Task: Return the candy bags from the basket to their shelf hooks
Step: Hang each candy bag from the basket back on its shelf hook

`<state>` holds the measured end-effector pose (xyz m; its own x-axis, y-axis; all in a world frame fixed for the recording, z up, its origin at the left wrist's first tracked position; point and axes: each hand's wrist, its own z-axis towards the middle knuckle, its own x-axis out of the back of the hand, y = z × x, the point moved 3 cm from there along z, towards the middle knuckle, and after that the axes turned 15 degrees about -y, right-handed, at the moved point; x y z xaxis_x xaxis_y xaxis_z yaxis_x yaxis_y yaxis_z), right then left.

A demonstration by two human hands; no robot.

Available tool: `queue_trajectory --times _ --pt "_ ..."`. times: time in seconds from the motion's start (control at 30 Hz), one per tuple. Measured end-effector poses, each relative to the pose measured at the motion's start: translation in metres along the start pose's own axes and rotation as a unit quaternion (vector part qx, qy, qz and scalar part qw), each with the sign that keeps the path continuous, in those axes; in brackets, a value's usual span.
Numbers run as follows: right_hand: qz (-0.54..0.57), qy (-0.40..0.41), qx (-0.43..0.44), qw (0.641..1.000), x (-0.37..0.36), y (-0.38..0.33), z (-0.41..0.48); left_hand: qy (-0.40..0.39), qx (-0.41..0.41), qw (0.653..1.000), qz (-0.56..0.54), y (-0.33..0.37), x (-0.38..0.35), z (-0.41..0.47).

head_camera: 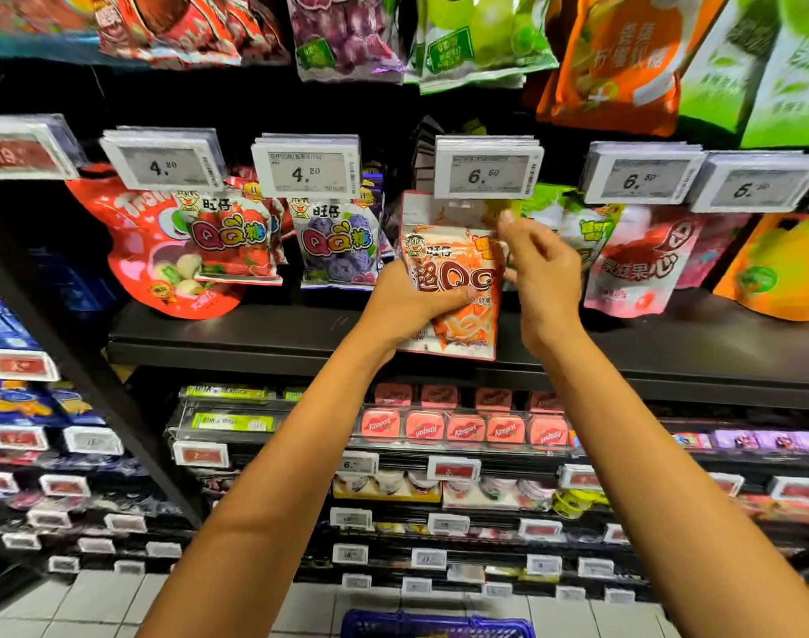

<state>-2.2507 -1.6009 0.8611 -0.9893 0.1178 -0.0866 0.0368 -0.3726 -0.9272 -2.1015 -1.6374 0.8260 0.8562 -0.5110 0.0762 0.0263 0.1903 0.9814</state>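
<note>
A: Status, near to far?
B: Blue basket is at the bottom edge on the tiled floor. Only its rim is in frame, so I can't see the contents. Above that are low shelves with pink tins. Both arms reach up past them.

A: Bag?
B: Orange candy bag is held in the air in front of the hook row, top edge right under the 6.50 price tag. My read is it's not hung yet.

A: Grip?
B: Left hand grips the bag's lower left, thumb across the front. It carries the weight and keeps the bag upright. Right hand is at the upper right edge with fingers half curled. It's blurred, so I can't tell if it pinches or just steadies. Probably there to steer the top onto the hook, which is hidden behind the tag.

A: Surroundings?
B: Purple grape bag hangs to the left and a green bag to the right, so the slot between looks like the target. Black shelf sits under them. It's dark shop racking, with another row of bags above.
</note>
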Motion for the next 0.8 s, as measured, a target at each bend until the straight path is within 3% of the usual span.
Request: queue_trajectory --times 0.33,0.8 --pt "0.062 0.005 -0.103 0.993 -0.010 -0.007 0.023 0.007 0.016 1.000 0.006 0.008 -0.008 0.014" --pt "0.071 0.017 -0.120 0.990 -0.013 0.007 0.037 0.012 0.020 1.000 0.002 0.000 -0.002 0.018"
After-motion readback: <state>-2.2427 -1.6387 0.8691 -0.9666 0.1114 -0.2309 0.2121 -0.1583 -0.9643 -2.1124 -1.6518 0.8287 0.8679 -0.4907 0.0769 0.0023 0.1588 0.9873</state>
